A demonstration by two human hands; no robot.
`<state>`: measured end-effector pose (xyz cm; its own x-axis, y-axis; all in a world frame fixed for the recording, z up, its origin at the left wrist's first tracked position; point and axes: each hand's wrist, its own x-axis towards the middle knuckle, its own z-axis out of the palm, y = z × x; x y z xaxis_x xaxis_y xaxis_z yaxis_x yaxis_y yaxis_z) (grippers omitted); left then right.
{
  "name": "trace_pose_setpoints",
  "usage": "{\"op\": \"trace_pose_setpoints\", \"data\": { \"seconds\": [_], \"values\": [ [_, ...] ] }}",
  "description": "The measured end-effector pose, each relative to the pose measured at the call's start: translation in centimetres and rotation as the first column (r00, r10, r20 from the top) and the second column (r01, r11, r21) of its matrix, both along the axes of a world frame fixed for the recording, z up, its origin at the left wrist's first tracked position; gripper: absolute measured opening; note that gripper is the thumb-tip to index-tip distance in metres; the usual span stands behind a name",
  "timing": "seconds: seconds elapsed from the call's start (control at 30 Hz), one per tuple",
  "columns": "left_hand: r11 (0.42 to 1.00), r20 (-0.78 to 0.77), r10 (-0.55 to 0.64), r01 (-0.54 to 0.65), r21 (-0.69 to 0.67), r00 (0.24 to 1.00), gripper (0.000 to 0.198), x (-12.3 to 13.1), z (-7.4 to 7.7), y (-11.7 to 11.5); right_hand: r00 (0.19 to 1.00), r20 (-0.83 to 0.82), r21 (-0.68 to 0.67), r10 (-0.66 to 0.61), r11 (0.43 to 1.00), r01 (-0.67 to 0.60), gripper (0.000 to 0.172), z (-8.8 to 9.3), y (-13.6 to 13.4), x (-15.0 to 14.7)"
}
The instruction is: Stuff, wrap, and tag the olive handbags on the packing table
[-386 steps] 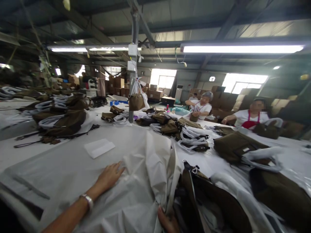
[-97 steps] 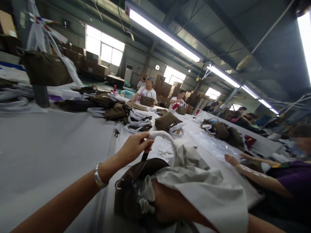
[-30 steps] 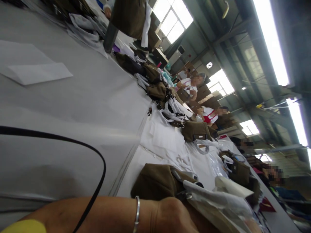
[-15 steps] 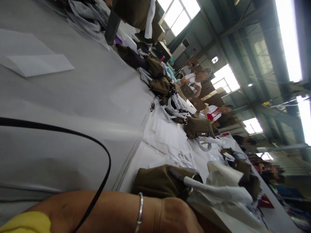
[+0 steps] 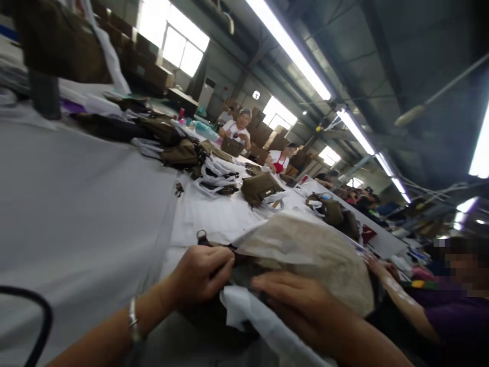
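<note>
An olive-brown handbag [image 5: 242, 274] lies directly before me, largely covered by my hands and a sheet of pale wrapping paper [image 5: 305, 242]. My left hand [image 5: 204, 272], with a silver bangle at the wrist, is closed on the bag's near left edge. Just beyond it a dark tab with a metal ring [image 5: 201, 235] sticks up. My right hand [image 5: 294, 300] grips the bag's edge on the other side, its fingers together and the thumb hidden. A handle wrapped in white paper [image 5: 260, 318] runs below the right hand.
Olive bags [image 5: 262, 188] and white-wrapped handles [image 5: 219, 171] lie along the white table [image 5: 95, 188]. A black cable [image 5: 38, 306] curves at lower left. Close at right, a co-worker in purple [image 5: 454, 321] reaches to the table. Two people stand across it.
My view has turned rightward and levelled somewhat. Both hands are now on the bag, where only my left forearm and wrist showed before. The co-worker at right has come into view.
</note>
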<state>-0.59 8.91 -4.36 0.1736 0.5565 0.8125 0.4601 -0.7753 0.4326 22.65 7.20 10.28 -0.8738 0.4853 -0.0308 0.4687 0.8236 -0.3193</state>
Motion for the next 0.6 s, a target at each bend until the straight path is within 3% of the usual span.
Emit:
{"op": "trace_pose_setpoints", "data": {
  "seconds": [0.07, 0.13, 0.17, 0.23, 0.27, 0.3, 0.37, 0.43, 0.53, 0.6],
  "values": [
    [0.978, -0.121, 0.023, -0.047, -0.203, 0.992, 0.027, -1.0, 1.1, 0.7, 0.977, -0.133, 0.132, -0.165, 0.974, 0.183, 0.022, 0.4, -2.3, 4.6],
    [0.935, -0.239, -0.025, -0.061, -0.348, 0.971, 0.020, -1.4, 2.6, 1.2, 0.860, -0.312, 0.239, -0.404, 0.842, 0.483, 0.032, -0.8, -4.3, 9.4],
    [0.922, -0.268, -0.072, -0.038, -0.386, 0.961, 0.014, -1.3, 3.5, 1.4, 0.754, -0.369, 0.227, -0.543, 0.734, 0.640, 0.046, -2.1, -4.9, 11.6],
    [0.922, -0.272, -0.168, 0.054, -0.383, 0.948, 0.016, -0.3, 5.2, 1.4, 0.540, -0.298, 0.100, -0.787, 0.537, 0.837, 0.064, -5.1, -5.3, 15.0],
    [0.930, -0.263, -0.194, 0.092, -0.355, 0.945, 0.022, 0.4, 5.9, 1.4, 0.472, -0.224, 0.020, -0.853, 0.480, 0.877, 0.070, -6.6, -5.2, 16.1],
    [0.941, -0.261, -0.208, 0.120, -0.316, 0.942, 0.031, 1.4, 6.5, 1.4, 0.446, -0.177, -0.065, -0.877, 0.463, 0.884, 0.073, -8.0, -4.8, 16.9],
    [0.960, -0.296, -0.209, 0.138, -0.245, 0.932, 0.055, 3.5, 7.2, 1.5, 0.436, -0.224, -0.241, -0.872, 0.483, 0.842, 0.078, -10.1, -3.9, 17.1],
    [0.961, -0.350, -0.227, 0.150, -0.233, 0.909, 0.085, 5.8, 7.1, 1.9, 0.395, -0.411, -0.383, -0.821, 0.549, 0.743, 0.079, -11.1, -3.0, 16.0],
    [0.939, -0.359, -0.294, 0.198, -0.282, 0.886, 0.122, 8.9, 5.9, 2.8, 0.313, -0.623, -0.492, -0.717, 0.671, 0.555, 0.073, -10.8, -2.6, 12.8],
    [0.931, -0.302, -0.303, 0.212, -0.298, 0.904, 0.124, 10.4, 4.9, 3.1, 0.327, -0.700, -0.514, -0.635, 0.766, 0.385, 0.071, -9.9, -2.9, 10.5]
  ]
}}
